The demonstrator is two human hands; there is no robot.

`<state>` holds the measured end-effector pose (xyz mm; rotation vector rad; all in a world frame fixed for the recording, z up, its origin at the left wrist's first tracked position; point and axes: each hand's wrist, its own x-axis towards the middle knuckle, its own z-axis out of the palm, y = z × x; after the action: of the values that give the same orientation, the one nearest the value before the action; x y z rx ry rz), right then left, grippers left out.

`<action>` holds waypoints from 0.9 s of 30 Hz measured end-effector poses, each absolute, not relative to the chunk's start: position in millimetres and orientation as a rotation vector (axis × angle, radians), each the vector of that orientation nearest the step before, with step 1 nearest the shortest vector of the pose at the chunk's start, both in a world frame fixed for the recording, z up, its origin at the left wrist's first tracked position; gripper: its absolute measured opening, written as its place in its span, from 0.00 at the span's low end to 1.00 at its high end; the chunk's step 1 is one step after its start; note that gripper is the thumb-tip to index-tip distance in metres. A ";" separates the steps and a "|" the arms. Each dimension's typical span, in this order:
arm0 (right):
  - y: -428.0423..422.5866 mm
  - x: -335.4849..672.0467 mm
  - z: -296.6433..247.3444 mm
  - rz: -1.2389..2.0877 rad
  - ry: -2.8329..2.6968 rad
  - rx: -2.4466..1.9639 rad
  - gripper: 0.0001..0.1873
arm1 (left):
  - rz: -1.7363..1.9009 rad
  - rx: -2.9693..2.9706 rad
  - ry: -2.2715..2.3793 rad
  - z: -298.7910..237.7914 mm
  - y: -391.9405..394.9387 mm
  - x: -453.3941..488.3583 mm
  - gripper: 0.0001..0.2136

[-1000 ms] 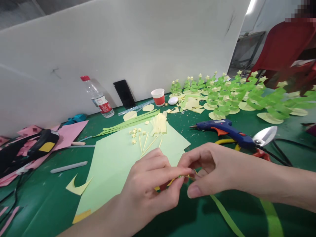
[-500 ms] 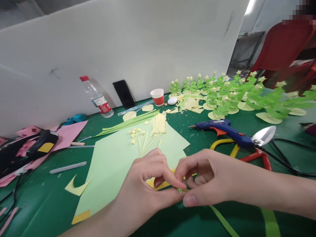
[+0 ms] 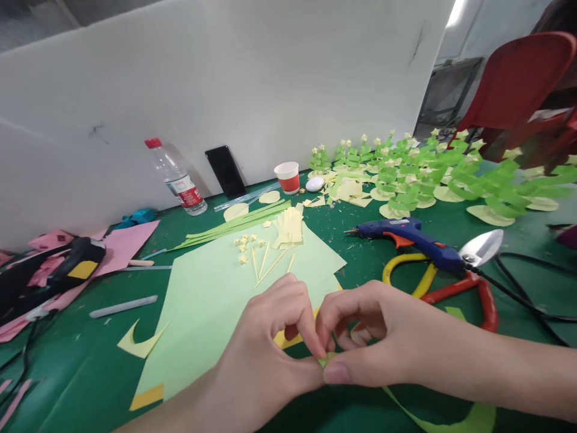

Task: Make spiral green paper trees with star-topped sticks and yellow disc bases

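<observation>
Fingertips of my left hand (image 3: 274,337) and my right hand (image 3: 383,343) meet low in the middle of the view, both closed in a pinch. Between them is a green paper strip (image 3: 327,359), of which only a small bit shows at the fingertips. Its long tail (image 3: 469,421) curves out below my right hand and lies to the right. Beyond my hands is a pale green paper sheet (image 3: 202,307), with several small yellow paper stars (image 3: 244,260) and thin yellow sticks (image 3: 269,269) on it.
A blue glue gun (image 3: 406,237) and scissors (image 3: 484,300) lie at the right, cables beside them. Behind stand many green paper plants (image 3: 419,168). A paper cup (image 3: 288,178), a phone (image 3: 226,171) and a bottle (image 3: 180,183) line the white board. Pink paper (image 3: 128,246) lies left.
Both hands have moved slightly down, still pinching together. The loose tail of the green strip has shifted and now curves in a loop at the lower right.
</observation>
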<state>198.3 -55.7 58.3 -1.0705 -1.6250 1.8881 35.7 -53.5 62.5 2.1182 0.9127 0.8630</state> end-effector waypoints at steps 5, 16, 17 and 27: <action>-55.8 196.0 56.0 1.812 -1.656 -1.096 0.05 | 0.890 2.167 0.932 60.7 -53.8 35.8 0.16; -50.1 205.2 63.5 1.854 -1.599 -1.074 0.09 | 1.061 2.369 0.846 63.4 -51.8 31.1 0.04; -49.2 206.2 64.3 1.874 -1.614 -1.069 0.09 | 1.052 2.381 0.823 63.2 -51.4 30.4 0.05; -41.4 212.5 68.1 1.972 -1.847 -1.077 0.09 | 0.868 2.198 0.855 67.7 -52.0 32.1 0.05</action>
<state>212.5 -41.4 68.1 -1.0767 -1.8471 1.9720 32.1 -52.0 67.7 2.1984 0.8555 0.8682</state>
